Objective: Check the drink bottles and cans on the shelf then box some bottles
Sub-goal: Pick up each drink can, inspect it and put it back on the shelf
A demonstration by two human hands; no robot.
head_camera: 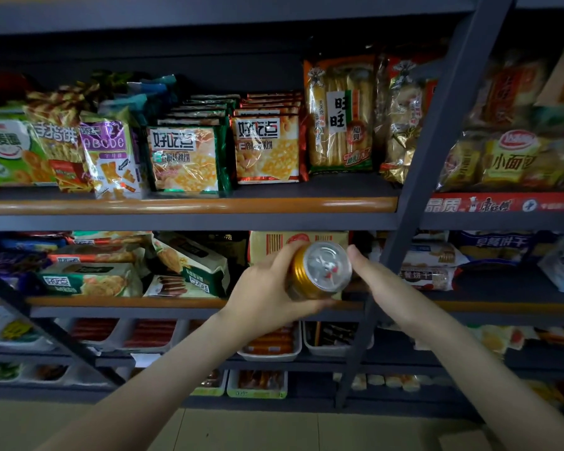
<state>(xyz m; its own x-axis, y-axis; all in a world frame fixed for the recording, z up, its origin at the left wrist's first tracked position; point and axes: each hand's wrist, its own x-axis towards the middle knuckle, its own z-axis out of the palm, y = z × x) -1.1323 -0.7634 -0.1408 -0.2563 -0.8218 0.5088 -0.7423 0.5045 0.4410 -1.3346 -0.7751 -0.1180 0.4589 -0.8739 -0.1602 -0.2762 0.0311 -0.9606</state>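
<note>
One gold can is being gripped round its body by the left hand, tilted lid-first toward the camera in front of the middle shelf. The right hand is being brought against its side, fingers hidden, so its grip cannot be told. The can is likely being put at risk of slipping and being dropped if turned in so loose a hold; no bottles are being shown.

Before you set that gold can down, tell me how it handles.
The gold can is a smooth cylinder, so it would probably roll if laid sideways. Its shiny metal likely feels slick; the left hand wraps round it. Thin walls may dent if squeezed.
</note>
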